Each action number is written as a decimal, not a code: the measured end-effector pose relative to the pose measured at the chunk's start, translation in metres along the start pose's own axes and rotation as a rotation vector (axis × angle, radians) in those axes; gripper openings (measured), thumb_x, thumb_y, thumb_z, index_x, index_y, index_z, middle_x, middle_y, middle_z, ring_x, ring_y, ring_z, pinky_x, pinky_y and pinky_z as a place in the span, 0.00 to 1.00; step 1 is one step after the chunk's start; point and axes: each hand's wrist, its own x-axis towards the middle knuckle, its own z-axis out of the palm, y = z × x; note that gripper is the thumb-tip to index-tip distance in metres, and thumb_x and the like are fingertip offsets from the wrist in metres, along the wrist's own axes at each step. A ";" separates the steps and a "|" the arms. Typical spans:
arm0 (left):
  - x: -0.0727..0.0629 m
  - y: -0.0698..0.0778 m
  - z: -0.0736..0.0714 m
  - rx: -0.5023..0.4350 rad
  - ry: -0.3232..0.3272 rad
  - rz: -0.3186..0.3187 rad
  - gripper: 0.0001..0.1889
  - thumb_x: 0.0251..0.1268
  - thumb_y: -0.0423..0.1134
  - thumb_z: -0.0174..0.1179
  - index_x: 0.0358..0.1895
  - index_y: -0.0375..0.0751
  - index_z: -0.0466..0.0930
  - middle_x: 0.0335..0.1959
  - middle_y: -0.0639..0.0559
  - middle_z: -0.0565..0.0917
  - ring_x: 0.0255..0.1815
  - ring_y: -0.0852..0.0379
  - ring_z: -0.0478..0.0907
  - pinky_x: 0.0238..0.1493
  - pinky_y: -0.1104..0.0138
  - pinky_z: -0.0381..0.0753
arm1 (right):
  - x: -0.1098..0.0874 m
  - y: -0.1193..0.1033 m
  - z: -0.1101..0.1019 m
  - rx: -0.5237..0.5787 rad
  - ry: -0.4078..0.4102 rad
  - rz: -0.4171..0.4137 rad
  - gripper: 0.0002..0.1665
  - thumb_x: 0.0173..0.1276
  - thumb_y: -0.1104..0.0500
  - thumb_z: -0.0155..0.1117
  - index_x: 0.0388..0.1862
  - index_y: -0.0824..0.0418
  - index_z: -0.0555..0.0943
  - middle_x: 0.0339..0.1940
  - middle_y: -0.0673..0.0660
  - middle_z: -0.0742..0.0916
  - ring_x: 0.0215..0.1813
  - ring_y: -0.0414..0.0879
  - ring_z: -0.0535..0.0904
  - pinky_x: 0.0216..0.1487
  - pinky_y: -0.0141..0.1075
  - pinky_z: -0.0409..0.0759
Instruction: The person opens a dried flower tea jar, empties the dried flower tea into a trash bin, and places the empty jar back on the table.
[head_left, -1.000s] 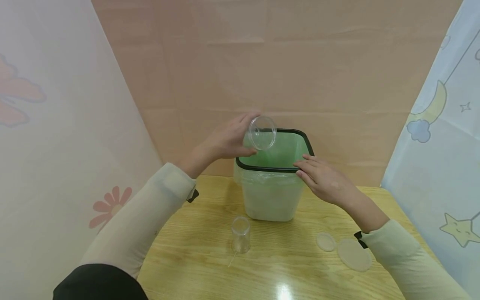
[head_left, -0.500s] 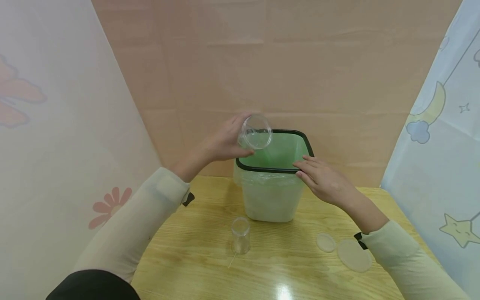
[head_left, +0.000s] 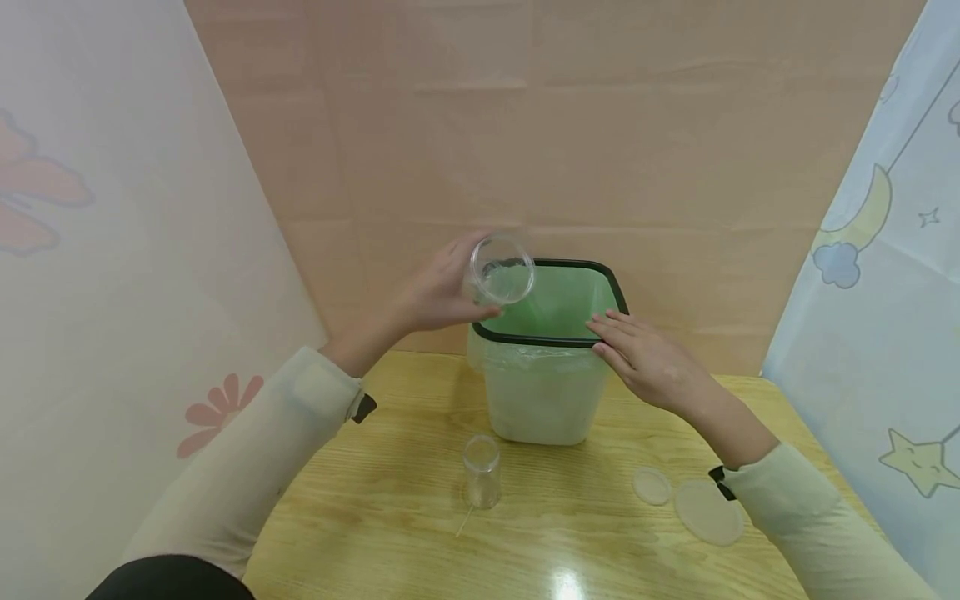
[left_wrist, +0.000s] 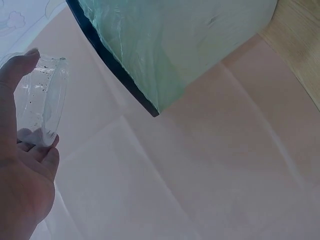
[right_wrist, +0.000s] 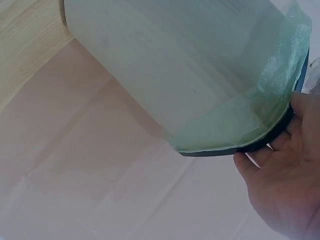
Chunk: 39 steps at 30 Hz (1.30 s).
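Observation:
My left hand grips a clear plastic jar above the left side of a trash can. The jar is tipped on its side, its round mouth toward the can, and dark specks show on its wall in the left wrist view. A green bag lines the pale can and folds over its black rim. My right hand rests on the can's right front corner, fingers extended over the rim. In the right wrist view, the right hand's fingertips touch that rim.
A clear cup stands in front of the can, with a thin stick beside its base. Two round translucent lids lie at the right on the wooden table. A brown sheet hangs behind the can.
My left hand has moved left and slightly down with the jar, from over the can's opening toward its left edge. The right hand has stayed on the rim.

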 end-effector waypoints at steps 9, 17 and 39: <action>-0.014 -0.002 -0.001 -0.031 0.034 0.003 0.55 0.47 0.47 0.81 0.77 0.42 0.56 0.69 0.45 0.72 0.65 0.47 0.72 0.64 0.50 0.74 | 0.000 0.000 0.000 -0.007 0.005 -0.005 0.29 0.84 0.51 0.47 0.74 0.67 0.69 0.76 0.66 0.71 0.79 0.63 0.59 0.77 0.58 0.55; -0.023 0.001 -0.002 -0.038 0.025 -0.013 0.55 0.47 0.49 0.81 0.78 0.42 0.56 0.71 0.44 0.70 0.69 0.45 0.70 0.67 0.48 0.72 | 0.000 0.000 0.001 -0.004 0.006 -0.007 0.29 0.84 0.51 0.47 0.74 0.68 0.69 0.76 0.66 0.71 0.79 0.63 0.59 0.77 0.58 0.55; -0.046 0.001 -0.005 -0.079 0.055 -0.060 0.54 0.48 0.52 0.80 0.76 0.40 0.58 0.69 0.43 0.73 0.66 0.45 0.72 0.64 0.49 0.74 | 0.001 0.000 -0.001 -0.006 0.014 -0.024 0.29 0.84 0.52 0.48 0.74 0.68 0.69 0.75 0.67 0.71 0.79 0.63 0.59 0.77 0.59 0.56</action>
